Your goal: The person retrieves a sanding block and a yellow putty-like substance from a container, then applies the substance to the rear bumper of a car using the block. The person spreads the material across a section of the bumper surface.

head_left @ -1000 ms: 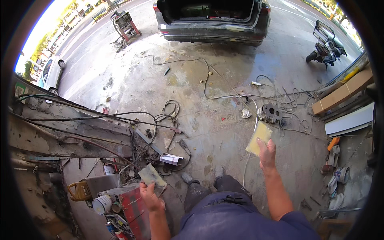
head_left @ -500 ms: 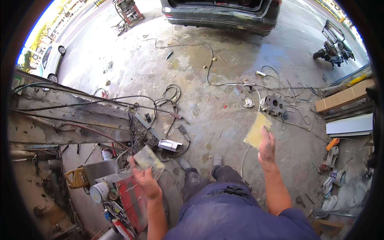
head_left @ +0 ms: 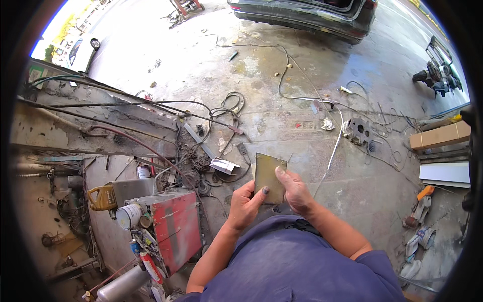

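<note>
In front of my waist, both hands hold a flat rectangular olive-brown sheet (head_left: 267,176), tilted nearly upright. My left hand (head_left: 245,205) pinches its lower left part, the thumb lying across the face. My right hand (head_left: 296,191) grips the right edge with its thumb on the front. A thin paler strip (head_left: 253,173) shows behind the sheet's left edge; it looks like a second sheet, mostly hidden. The fingers behind the sheet are out of sight.
Left of me stands a red cabinet (head_left: 176,226) with a tin (head_left: 129,216) and a brown jug (head_left: 100,198) beside it. Hoses (head_left: 221,113) and a metal engine part (head_left: 358,130) lie on the floor. Ahead is a dark car (head_left: 302,20); cardboard boxes (head_left: 440,137) line the right side.
My hands, earlier wide apart with a greyish sheet in the left and a yellow one in the right, have come together at the middle. The view has shifted slightly.
</note>
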Tool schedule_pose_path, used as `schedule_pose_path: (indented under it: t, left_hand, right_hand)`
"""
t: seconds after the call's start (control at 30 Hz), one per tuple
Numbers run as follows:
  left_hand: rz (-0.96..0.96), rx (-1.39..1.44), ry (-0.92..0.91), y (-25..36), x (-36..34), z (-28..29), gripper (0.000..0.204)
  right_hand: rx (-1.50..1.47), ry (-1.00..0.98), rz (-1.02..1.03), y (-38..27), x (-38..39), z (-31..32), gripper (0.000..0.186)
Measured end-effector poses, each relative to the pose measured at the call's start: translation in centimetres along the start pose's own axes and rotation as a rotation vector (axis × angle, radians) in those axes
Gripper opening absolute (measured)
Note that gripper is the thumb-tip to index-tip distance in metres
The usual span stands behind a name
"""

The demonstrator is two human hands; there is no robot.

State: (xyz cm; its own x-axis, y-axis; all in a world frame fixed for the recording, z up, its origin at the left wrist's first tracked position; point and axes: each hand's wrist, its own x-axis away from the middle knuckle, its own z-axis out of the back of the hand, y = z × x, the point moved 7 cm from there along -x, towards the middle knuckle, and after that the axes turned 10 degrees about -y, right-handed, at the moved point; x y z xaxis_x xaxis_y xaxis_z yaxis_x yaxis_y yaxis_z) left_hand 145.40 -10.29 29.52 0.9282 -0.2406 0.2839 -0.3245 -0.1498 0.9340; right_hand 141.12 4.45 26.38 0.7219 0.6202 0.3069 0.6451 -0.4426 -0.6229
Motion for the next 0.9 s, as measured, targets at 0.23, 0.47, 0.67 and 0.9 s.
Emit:
schedule_pose_path:
  t: [0.23,0.47,0.67,0.9]
  left_hand:
    - [-0.081,0.228,0.165,0.4,1.3,0.8,0.029]
    - [-0.142,0.135,0.191,1.5,2.4,1.0,0.032]
    - [-0.189,0.130,0.081,2.2,2.8,-0.3,0.044]
    - [-0.099,-0.061,0.077,2.8,3.0,0.5,0.033]
  right_hand:
    - [0.261,0.298,0.311,-3.2,1.0,3.4,0.042]
    - [0.470,0.216,0.479,-8.7,3.3,-2.1,0.057]
    - [0.502,0.179,0.325,-5.6,2.1,-2.4,0.040]
    - [0.640,0.077,0.246,-4.5,2.7,-3.9,0.033]
